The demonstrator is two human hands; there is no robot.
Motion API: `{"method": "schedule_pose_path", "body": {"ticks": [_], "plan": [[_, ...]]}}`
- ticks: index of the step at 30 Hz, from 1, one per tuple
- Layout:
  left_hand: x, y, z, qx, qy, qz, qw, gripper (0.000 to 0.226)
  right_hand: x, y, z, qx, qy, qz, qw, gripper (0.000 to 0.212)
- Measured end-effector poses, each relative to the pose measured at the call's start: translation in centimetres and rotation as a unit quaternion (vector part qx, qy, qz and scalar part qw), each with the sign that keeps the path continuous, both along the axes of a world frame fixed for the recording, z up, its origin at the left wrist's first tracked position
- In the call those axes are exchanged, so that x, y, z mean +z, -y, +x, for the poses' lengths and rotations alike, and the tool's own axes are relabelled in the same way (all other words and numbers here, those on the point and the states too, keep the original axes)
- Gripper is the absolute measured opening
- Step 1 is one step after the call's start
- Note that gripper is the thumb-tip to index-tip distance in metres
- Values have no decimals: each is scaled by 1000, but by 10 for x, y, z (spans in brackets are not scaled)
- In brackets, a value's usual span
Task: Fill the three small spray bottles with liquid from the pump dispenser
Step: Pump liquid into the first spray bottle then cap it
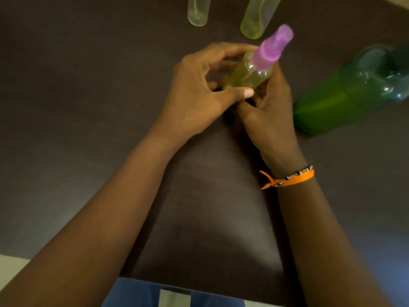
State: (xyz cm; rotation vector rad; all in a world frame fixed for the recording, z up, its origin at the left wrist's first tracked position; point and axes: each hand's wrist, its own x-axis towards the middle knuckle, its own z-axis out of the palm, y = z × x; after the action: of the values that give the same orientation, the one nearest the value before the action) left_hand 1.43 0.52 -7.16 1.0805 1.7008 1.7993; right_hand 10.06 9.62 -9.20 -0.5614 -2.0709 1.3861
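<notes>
A small clear spray bottle (250,75) with yellow-green liquid and a purple spray cap (272,48) stands tilted at the table's middle. My left hand (199,94) grips its body, thumb pressed on the near side. My right hand (270,107) holds the bottle's lower right side, fingers curled round it. Two more small bottles stand at the far edge, one at the left (198,11) and one to its right (257,17); their tops are cut off by the frame. The large green dispenser bottle (345,96) stands at the right, its top out of view.
The dark brown table (88,107) reaches to the near edge, where blue cloth (132,293) shows below it. An orange band with beads (290,178) circles my right wrist.
</notes>
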Motion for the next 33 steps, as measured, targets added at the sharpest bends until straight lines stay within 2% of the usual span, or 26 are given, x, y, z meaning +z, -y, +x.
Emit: {"method": "schedule_pose_path", "body": {"ticks": [4, 11, 16, 21, 25, 33], "plan": [[-4, 1, -2, 6, -6, 14, 1000, 55, -1, -1, -1, 1, -10, -6, 1000, 48], [-7, -1, -2, 9, -20, 20, 1000, 53, 4, 2, -1, 6, -20, -47, 999, 43], [-8, -4, -3, 19, -48, 5, 999, 47, 11, 3, -2, 14, 7, -66, 998, 51], [-6, -2, -7, 50, -93, 8, 994, 45, 29, 10, 3, -17, -47, -32, 998, 52], [-4, -1, -4, 43, -121, -6, 992, 47, 37, 8, 9, -89, -149, -36, 984, 22], [4, 7, -1, 68, -146, -8, 987, 49, 39, 12, 9, -124, -164, -97, 974, 10]]}}
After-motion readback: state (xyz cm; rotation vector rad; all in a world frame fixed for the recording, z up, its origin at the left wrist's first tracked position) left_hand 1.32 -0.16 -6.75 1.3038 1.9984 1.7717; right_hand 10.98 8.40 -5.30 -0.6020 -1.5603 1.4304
